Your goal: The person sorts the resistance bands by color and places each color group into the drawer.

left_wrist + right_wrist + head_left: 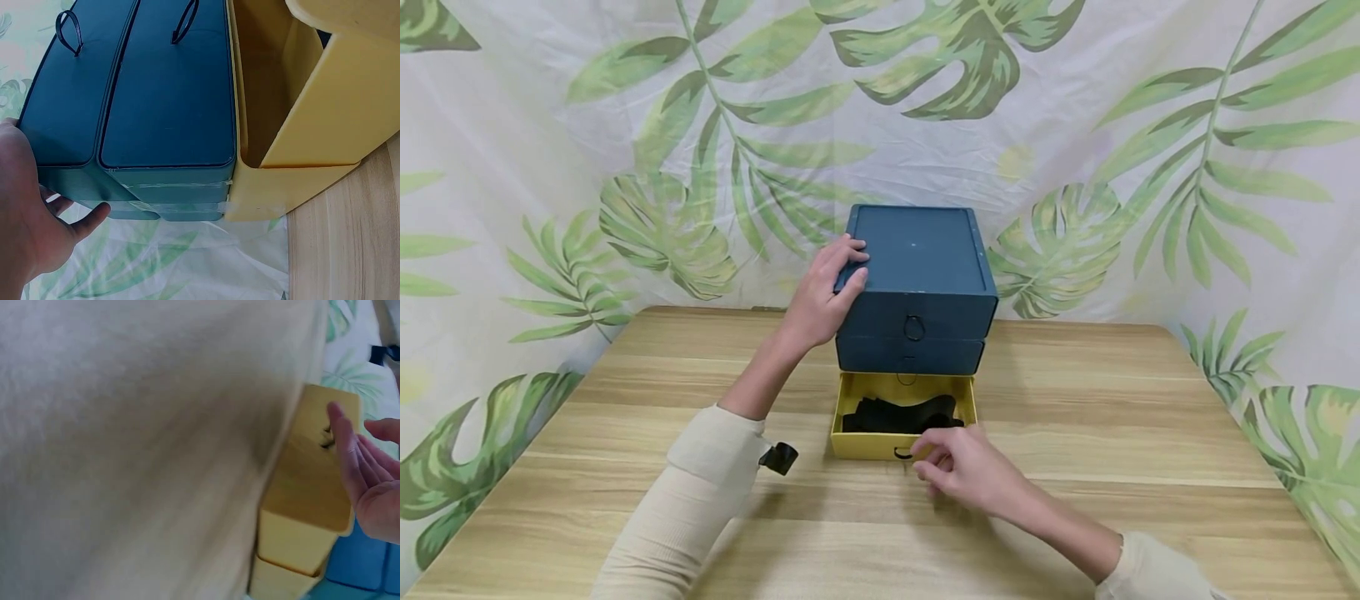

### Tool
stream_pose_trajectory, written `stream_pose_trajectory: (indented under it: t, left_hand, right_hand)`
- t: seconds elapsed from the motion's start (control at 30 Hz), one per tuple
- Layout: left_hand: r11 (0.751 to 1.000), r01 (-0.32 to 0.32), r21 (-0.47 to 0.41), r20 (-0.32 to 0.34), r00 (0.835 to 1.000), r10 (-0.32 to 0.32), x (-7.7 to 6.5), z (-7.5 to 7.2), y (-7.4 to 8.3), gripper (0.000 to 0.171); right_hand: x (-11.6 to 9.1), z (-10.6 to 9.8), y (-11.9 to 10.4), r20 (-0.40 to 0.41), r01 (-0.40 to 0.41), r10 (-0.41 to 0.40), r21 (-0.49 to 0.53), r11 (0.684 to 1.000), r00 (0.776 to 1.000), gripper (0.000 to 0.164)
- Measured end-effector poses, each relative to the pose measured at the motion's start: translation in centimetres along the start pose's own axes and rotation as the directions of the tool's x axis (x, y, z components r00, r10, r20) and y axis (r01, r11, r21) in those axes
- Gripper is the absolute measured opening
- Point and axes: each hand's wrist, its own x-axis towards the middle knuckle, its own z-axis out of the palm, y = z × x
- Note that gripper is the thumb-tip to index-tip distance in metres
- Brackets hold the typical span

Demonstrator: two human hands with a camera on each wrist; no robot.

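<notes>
A stack of drawers with two blue units (pixel 921 250) above a yellow one stands on the table. The yellow drawer (pixel 867 447) is pulled out, and black, soft-looking cloth (pixel 895 417) lies inside it. My left hand (pixel 820 302) rests against the upper left edge of the top blue unit, fingers on its top and thumb near the front corner. Close to the yellow drawer's front and its small black loop (pixel 902 454) is my right hand (pixel 967 472), its fingers loosely bent. The right wrist view shows nothing held between those fingers (pixel 345 447).
Each blue drawer front carries a black loop (pixel 70 36). A wood-grain table (pixel 1112 433) lies under the stack, and a leaf-patterned cloth (pixel 1060 142) hangs behind it. A small black piece (pixel 780 457) sticks out from the left sleeve cuff.
</notes>
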Motion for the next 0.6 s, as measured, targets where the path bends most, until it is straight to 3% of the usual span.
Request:
stream_pose_trajectory:
  t: [0.17,0.6]
  left_hand:
    - [1.000,-0.002,0.005,0.001,1.000,0.002,0.0,0.1,0.1,0.040]
    - [1.000,-0.006,0.002,0.001,1.000,0.006,0.0,0.0,0.1,0.040]
  right_hand:
    - [0.6,1.0,0.7,-0.027,-0.015,0.014,-0.004,1.000,1.000,0.007]
    - [1.1,1.3,1.2,-0.077,0.042,-0.051,-0.111,0.993,0.996,0.006]
